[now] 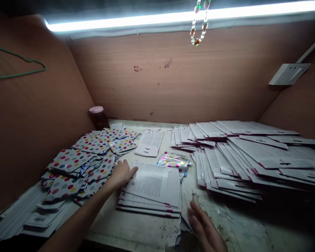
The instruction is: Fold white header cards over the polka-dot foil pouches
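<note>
In the middle of the table lies a stack of flat white printed packets (157,185), with dark red marks along the front edges. My left hand (122,173) is at the stack's left side, its thumb spread and at the top packet's corner. Its other fingers are partly hidden and reach toward the polka-dot foil pouches (94,157) heaped on the left. My right hand (206,227) is low in front of the stack's right corner, fingers stretched out, with nothing seen in it. Behind the stack, more shiny polka-dot pouches (174,160) lie partly covered.
Many white packets (233,157) lie overlapped on the right. A small pile of printed cards (149,142) is at the back. A jar with a pink lid (98,117) stands by the left wall. Beads (198,24) hang below the light tube (147,19).
</note>
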A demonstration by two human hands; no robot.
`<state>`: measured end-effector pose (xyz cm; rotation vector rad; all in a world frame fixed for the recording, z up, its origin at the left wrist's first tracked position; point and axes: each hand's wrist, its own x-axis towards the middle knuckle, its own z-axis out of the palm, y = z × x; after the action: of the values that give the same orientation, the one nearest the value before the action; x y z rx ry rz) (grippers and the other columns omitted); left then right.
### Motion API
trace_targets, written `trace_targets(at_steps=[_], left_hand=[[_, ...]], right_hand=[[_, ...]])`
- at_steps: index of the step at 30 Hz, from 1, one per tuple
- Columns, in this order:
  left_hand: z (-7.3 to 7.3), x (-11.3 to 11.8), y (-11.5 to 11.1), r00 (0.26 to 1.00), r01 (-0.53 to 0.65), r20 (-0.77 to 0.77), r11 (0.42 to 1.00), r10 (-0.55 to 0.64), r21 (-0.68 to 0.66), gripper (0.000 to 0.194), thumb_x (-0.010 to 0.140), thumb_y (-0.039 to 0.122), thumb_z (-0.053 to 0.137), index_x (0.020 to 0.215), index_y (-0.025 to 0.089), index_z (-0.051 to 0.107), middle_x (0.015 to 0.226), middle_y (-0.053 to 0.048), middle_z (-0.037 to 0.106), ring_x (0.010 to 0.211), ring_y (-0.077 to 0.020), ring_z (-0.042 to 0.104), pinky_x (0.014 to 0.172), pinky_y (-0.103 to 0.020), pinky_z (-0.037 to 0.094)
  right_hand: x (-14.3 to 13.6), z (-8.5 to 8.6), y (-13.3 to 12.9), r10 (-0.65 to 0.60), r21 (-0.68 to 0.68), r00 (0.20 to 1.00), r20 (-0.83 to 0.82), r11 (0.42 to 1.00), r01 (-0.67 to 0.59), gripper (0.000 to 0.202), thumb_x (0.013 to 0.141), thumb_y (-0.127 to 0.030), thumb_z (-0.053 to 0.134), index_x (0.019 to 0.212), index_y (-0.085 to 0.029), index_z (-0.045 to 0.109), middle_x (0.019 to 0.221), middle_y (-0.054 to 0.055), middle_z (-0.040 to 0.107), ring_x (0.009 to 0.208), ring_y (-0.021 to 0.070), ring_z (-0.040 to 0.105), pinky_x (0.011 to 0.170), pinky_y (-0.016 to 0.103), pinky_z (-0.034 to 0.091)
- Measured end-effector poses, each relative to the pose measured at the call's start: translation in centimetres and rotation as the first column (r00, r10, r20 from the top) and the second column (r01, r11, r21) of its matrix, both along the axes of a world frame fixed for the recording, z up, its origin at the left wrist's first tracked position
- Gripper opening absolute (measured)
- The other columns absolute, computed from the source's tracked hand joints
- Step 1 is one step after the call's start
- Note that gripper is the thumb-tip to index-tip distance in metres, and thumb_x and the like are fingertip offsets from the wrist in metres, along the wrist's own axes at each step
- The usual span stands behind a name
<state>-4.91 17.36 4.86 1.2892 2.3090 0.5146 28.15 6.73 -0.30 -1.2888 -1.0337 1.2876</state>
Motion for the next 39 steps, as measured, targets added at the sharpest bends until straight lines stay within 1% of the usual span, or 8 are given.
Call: trace_targets(at_steps=[4,13,17,21,28,32,35,39], left_hand=[[-0.5,-0.1,-3.4,0.982,0.021,0.188,1.000,-0.022,0.009,0.051,0.056,0.051,0.079,0.085,0.015,0.058,0.110,-0.023,0.066,0.116,-0.0454,0.055,0.091,-0.045,0.043],[1.5,1.7,-11.0,0.674,-0.029,0.687,0.920,-0.270,0.390,0.065,0.074,0.042,0.070,0.128,0.022,0.039,0.129,-0.011,0.059,0.118,-0.0263,0.058,0.096,-0.034,0.049],[0.4,2.1,-13.9,0.734,-0.135,0.613,0.822,-0.293,0.554,0.066,0.058,0.031,0.081,0.118,0.021,0.054,0.125,-0.009,0.058,0.127,-0.0331,0.047,0.101,-0.034,0.045],[-1.8,3.1,-15.3,0.690,-0.188,0.688,0.861,-0.226,0.472,0.072,0.057,0.031,0.083,0.120,0.024,0.051,0.121,-0.008,0.062,0.122,-0.0338,0.053,0.100,-0.039,0.047],[-4.2,2.8,-16.1,0.720,-0.247,0.681,0.867,-0.134,0.432,0.043,0.055,0.030,0.082,0.094,0.021,0.066,0.100,-0.009,0.072,0.104,-0.0350,0.063,0.091,-0.043,0.052],[-3.3,3.0,-16.4,0.678,-0.212,0.719,0.895,-0.154,0.392,0.044,0.054,0.028,0.084,0.095,0.020,0.067,0.092,-0.007,0.075,0.095,-0.0344,0.068,0.084,-0.041,0.055],[-1.5,4.6,-17.1,0.552,-0.200,0.814,0.919,-0.181,0.340,0.058,0.060,0.031,0.084,0.111,0.020,0.059,0.105,-0.007,0.074,0.103,-0.0309,0.067,0.088,-0.037,0.055],[0.9,7.5,-18.2,0.465,-0.215,0.883,0.959,-0.065,0.183,0.060,0.060,0.037,0.085,0.109,0.019,0.056,0.099,-0.008,0.074,0.092,-0.0285,0.070,0.076,-0.034,0.057]], right_hand=[[-2.8,-0.1,2.2,0.096,-0.002,0.995,0.038,0.995,-0.096,0.050,0.071,-0.053,0.074,0.110,-0.021,0.071,0.121,0.010,0.066,0.122,0.0308,0.054,0.109,0.042,0.037],[-3.1,0.0,1.1,0.025,0.105,0.995,-0.097,0.994,-0.014,0.064,0.074,-0.047,0.075,0.129,-0.022,0.051,0.126,0.011,0.061,0.118,0.0265,0.057,0.102,0.041,0.043],[-2.9,2.2,0.8,0.155,0.240,0.980,-0.123,0.963,-0.122,0.062,0.071,-0.030,0.079,0.127,-0.024,0.053,0.131,0.009,0.059,0.118,0.0266,0.057,0.100,0.039,0.044],[-3.2,2.8,0.2,0.238,0.238,0.968,-0.081,0.948,-0.213,0.036,0.075,-0.025,0.072,0.110,-0.020,0.064,0.110,0.007,0.070,0.105,0.0263,0.064,0.094,0.038,0.049],[-3.0,1.2,-0.7,0.155,0.272,0.987,-0.038,0.952,-0.139,0.021,0.064,-0.031,0.079,0.083,-0.022,0.073,0.089,0.006,0.072,0.089,0.0276,0.066,0.082,0.037,0.053],[-2.6,2.3,-1.0,0.205,0.209,0.976,-0.079,0.960,-0.185,0.025,0.067,-0.036,0.078,0.086,-0.021,0.073,0.083,0.006,0.072,0.081,0.0264,0.067,0.075,0.037,0.054],[-1.7,4.1,-1.7,0.264,0.052,0.946,-0.190,0.965,-0.259,0.036,0.067,-0.038,0.081,0.095,-0.018,0.071,0.082,0.006,0.073,0.075,0.0244,0.068,0.068,0.034,0.054],[-0.2,5.8,-2.9,0.207,-0.163,0.912,-0.353,0.947,-0.278,0.042,0.060,-0.040,0.087,0.090,-0.016,0.070,0.079,0.006,0.074,0.073,0.0232,0.069,0.068,0.032,0.053]])
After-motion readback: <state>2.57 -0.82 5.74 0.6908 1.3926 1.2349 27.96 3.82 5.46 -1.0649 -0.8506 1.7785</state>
